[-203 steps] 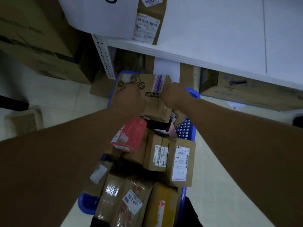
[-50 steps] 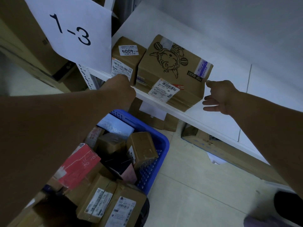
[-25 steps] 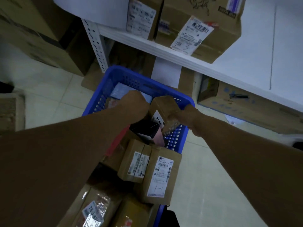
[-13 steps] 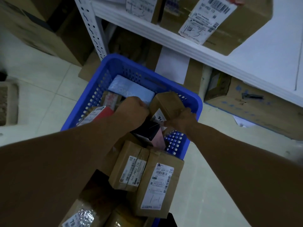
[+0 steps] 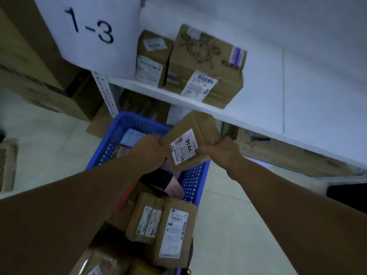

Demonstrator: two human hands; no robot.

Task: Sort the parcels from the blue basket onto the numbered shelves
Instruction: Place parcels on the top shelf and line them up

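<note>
A small brown parcel (image 5: 195, 135) with a white label and handwritten number hangs above the far end of the blue basket (image 5: 127, 124). My left hand (image 5: 152, 149) grips its left edge and my right hand (image 5: 222, 150) grips its right side. The basket holds several more brown parcels, among them two labelled boxes (image 5: 158, 225) side by side near me. Above, the white shelf (image 5: 258, 120) beside the "1-3" sign (image 5: 89, 26) carries a narrow parcel (image 5: 153, 58) and a larger box with a drawing (image 5: 206, 64).
Large cardboard boxes (image 5: 29, 76) are stacked at the left of the shelf post (image 5: 105, 94). A long flat box (image 5: 288, 153) lies on the floor under the shelf. The shelf surface to the right of the two parcels is bare. Pale tiled floor surrounds the basket.
Both hands have lifted the small brown parcel out of the basket's far end and turned its label towards me. My view has tilted up, showing the "1-3" sign again.
</note>
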